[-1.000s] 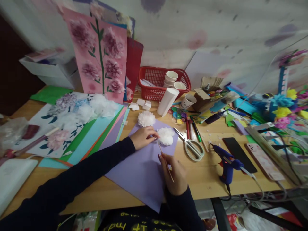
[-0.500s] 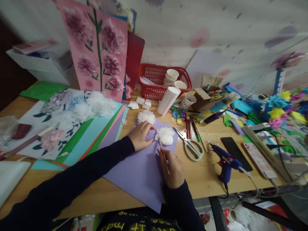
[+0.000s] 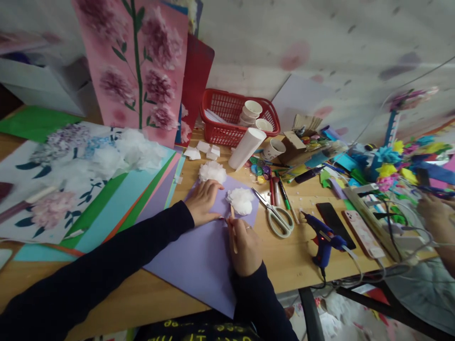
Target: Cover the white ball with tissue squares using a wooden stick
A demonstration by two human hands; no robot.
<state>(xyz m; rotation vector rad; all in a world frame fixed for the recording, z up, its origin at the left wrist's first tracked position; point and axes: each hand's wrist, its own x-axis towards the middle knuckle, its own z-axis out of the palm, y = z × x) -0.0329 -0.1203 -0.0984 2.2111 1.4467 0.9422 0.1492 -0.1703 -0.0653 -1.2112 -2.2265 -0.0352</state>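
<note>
A purple sheet (image 3: 199, 255) lies on the wooden table, bearing two white ruffled paper flowers. My left hand (image 3: 204, 202) rests on the sheet, fingers apart, just below the upper flower (image 3: 212, 172). Pinched in my right hand (image 3: 245, 244) is a thin wooden stick (image 3: 233, 237), its upper end at the lower left edge of the other flower (image 3: 241, 201). White-handled scissors (image 3: 279, 220) lie right of the sheet.
A blue glue gun (image 3: 323, 239) and two phones lie right. Behind are a red basket (image 3: 223, 133), a white roll (image 3: 247, 149) and cups. Colored sheets (image 3: 103, 208) spread left. Another person's hand (image 3: 435, 213) shows at far right.
The view has shifted slightly right. The stick stands more upright in my right hand, beside the flower. Another person's hand has come into view at the far right.
</note>
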